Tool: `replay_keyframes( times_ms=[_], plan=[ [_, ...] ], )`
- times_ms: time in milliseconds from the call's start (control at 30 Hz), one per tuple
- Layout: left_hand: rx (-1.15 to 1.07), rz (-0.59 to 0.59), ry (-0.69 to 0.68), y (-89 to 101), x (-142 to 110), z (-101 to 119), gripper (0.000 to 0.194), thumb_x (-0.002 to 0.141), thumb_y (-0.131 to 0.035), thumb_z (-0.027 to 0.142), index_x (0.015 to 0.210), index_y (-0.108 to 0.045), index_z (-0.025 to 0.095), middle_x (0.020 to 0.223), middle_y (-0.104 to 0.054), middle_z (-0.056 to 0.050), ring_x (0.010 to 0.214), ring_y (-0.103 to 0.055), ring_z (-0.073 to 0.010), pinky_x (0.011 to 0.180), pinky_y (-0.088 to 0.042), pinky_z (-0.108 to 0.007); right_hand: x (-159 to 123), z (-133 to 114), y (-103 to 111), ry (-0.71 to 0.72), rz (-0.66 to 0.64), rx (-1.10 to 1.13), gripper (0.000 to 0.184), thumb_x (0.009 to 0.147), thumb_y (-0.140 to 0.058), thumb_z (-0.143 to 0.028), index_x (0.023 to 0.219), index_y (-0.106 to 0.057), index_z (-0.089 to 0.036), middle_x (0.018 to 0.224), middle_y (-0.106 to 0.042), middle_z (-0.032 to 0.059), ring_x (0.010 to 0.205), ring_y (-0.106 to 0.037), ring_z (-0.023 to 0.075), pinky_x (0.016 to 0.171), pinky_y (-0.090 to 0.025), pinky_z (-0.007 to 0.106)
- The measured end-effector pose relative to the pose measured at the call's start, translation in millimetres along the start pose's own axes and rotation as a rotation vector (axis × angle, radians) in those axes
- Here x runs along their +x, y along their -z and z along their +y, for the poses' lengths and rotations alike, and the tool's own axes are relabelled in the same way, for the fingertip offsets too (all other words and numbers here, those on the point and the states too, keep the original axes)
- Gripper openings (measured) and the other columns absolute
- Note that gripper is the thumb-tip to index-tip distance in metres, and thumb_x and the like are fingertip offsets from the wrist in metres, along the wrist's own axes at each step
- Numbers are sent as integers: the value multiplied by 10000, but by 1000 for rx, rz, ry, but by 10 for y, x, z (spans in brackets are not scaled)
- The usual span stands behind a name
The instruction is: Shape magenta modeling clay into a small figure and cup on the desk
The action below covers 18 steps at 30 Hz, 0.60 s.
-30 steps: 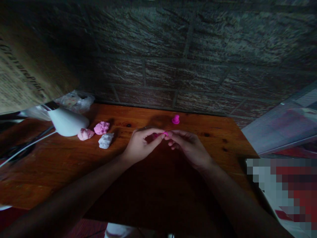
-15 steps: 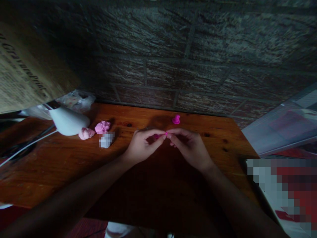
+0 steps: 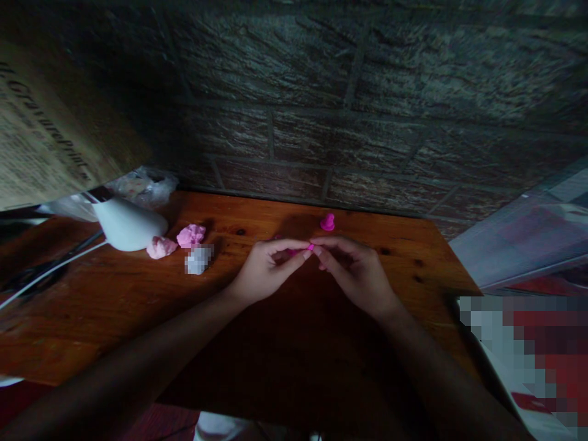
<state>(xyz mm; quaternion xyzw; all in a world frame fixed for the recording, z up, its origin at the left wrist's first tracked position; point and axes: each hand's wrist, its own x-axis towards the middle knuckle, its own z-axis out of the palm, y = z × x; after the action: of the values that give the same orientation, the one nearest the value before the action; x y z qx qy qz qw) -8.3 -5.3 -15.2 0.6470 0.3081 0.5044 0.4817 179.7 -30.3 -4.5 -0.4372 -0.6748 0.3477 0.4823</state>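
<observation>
Between the fingertips of both hands is a small piece of bright pink modelling clay (image 3: 311,247). My left hand (image 3: 264,272) pinches it from the left with thumb and forefinger. From the other side, my right hand (image 3: 361,275) closes thumb and forefinger on it too. More magenta shows behind the left fingers, mostly hidden. Just beyond the hands, a magenta clay shape (image 3: 327,222) with a wide base and a narrower top stands on the wooden table (image 3: 404,245).
To the left lie a pink lump (image 3: 190,235), a paler pink lump (image 3: 161,247) and a blurred whitish lump (image 3: 198,261). A white lamp base (image 3: 128,226) with a cable, under a printed paper shade (image 3: 59,122), stands near a crumpled plastic bag (image 3: 144,185). A stone-pattern wall (image 3: 294,135) borders the table's back.
The pinched clay shows a little more between the fingertips, and both hands have shifted very slightly right. The lumps and the standing clay shape stay in place.
</observation>
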Motion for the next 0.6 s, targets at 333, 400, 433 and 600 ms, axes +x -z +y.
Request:
replay_keyframes(
  times_ms=[333,400,433,600],
  plan=[
    [76,-21,5,1,-4,3,106,854,-746,217,933,-811,188,919,-812,-61,806,-739,-170,766,-583,-267,21,-38,15,51,-37,-102,159,957,-644,-317,1038,-761,-247,910,-771,26,672,-682,143,702,-564,308],
    [92,-29,-5,2,-5,5,106,870,-726,209,936,-805,185,918,-810,-61,802,-733,-163,755,-573,-255,25,-33,24,43,-44,-92,157,959,-641,-313,1038,-755,-239,911,-768,27,674,-681,140,695,-561,303],
    [97,-34,-11,2,-5,5,109,877,-718,208,942,-801,183,919,-808,-62,799,-730,-159,746,-569,-249,26,-28,32,40,-48,-83,156,959,-642,-314,1039,-752,-236,909,-766,26,679,-682,140,689,-559,299],
    [103,-60,-21,4,-12,-4,126,909,-687,233,971,-781,177,918,-797,-68,799,-721,-156,723,-563,-238,21,-6,85,44,-82,-86,160,958,-655,-325,1058,-744,-239,870,-752,22,732,-694,158,688,-549,305]
  ],
)
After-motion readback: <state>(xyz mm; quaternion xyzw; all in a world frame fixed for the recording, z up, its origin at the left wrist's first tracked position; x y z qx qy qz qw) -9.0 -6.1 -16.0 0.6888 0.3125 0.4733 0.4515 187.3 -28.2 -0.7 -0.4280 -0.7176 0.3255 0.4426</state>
